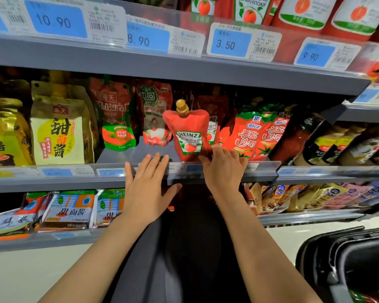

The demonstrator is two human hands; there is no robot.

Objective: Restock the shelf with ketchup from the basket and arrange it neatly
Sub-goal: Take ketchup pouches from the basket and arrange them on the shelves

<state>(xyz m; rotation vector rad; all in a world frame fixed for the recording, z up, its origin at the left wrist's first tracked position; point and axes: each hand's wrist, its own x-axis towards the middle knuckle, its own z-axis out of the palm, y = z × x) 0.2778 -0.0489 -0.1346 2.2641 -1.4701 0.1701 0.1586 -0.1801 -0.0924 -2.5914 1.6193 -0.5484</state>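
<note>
A red Heinz ketchup pouch (188, 134) with a gold cap stands upright at the front of the middle shelf (223, 173). My right hand (224, 169) grips its lower right corner, thumb and fingers curled at its base. My left hand (147, 184) is spread flat with straight fingers over the shelf's front rail, just left of the pouch and not touching it. A second Heinz pouch (212, 127) stands partly hidden behind the first. The dark basket (346, 259) sits at the lower right on the floor.
Other red ketchup pouches (118, 119) stand left of the Heinz, McCormick ones (256, 132) right. Yellow sauce bags (57, 132) fill the left side. A bare shelf patch (138, 152) lies before my left hand. Price tags line the rails; more stock sits above and below.
</note>
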